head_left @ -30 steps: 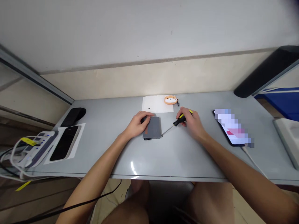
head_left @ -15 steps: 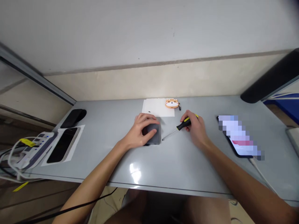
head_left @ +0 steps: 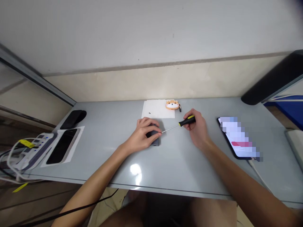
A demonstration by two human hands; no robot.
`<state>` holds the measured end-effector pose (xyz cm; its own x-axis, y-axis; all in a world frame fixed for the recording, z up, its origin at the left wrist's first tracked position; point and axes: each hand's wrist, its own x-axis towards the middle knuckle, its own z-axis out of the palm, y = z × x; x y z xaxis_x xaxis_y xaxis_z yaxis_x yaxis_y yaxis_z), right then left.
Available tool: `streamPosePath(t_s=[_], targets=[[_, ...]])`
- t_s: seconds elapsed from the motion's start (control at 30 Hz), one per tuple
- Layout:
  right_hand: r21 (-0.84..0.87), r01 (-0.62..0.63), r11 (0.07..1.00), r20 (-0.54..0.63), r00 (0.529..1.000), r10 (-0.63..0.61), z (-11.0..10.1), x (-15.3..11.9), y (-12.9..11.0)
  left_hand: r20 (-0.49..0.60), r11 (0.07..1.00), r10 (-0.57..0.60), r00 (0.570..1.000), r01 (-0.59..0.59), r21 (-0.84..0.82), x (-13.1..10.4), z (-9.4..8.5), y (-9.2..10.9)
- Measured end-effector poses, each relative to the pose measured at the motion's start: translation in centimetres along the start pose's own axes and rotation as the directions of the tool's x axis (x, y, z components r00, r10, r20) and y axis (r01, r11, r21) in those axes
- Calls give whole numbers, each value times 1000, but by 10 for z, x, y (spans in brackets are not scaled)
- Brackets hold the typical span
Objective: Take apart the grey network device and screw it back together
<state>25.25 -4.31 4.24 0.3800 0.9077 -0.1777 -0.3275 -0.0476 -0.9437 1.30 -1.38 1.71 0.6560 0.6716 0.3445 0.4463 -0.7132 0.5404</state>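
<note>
My right hand (head_left: pixel 197 127) grips a screwdriver (head_left: pixel 188 120) by its black and yellow handle, its thin shaft pointing left. At the shaft's far end, the thumb and forefinger of my left hand (head_left: pixel 145 134) close together on the tip. Whether something small sits between those fingertips is hidden. Beneath my left hand a dark grey box-shaped object (head_left: pixel 155 142) rests on the desk, mostly covered by the palm and fingers. Behind it, tiny dark pieces, perhaps screws, lie on a white sheet of paper (head_left: pixel 157 107).
An orange animal-face case (head_left: pixel 172 104) with a clip overlaps the paper's right side. A lit phone (head_left: pixel 236 138) with a white cable lies right. On the left are a dark phone (head_left: pixel 62 146), a black object (head_left: pixel 73 119) and a power strip (head_left: pixel 36 151) with cables.
The thumb and forefinger of my left hand have moved right and closed at the screwdriver's tip. The screwdriver tip has risen and shifted slightly left, and its shaft lies flatter.
</note>
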Motion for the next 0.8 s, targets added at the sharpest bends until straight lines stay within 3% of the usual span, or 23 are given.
streamPosePath(t_s=[0.17, 0.33, 0.43, 0.53, 0.8], targets=[[25, -16, 1000, -24, 1000, 17, -2, 2, 2, -51, 998, -66, 997, 65, -17, 3, -7, -9], [71, -29, 997, -35, 999, 32, -3, 7, 3, -127, 972, -222, 967, 229, 48, 23, -23, -37], [74, -54, 996, -48, 997, 57, -3, 7, 2, -71, 949, -272, 960, 279, 148, 43, -32, -57], [77, -50, 996, -43, 998, 53, -3, 7, 1, 32, 947, -246, 969, 234, 221, 64, -39, -72], [98, -44, 994, -27, 999, 47, -6, 10, 5, 215, 951, -168, 962, 100, 294, 90, -48, -85]])
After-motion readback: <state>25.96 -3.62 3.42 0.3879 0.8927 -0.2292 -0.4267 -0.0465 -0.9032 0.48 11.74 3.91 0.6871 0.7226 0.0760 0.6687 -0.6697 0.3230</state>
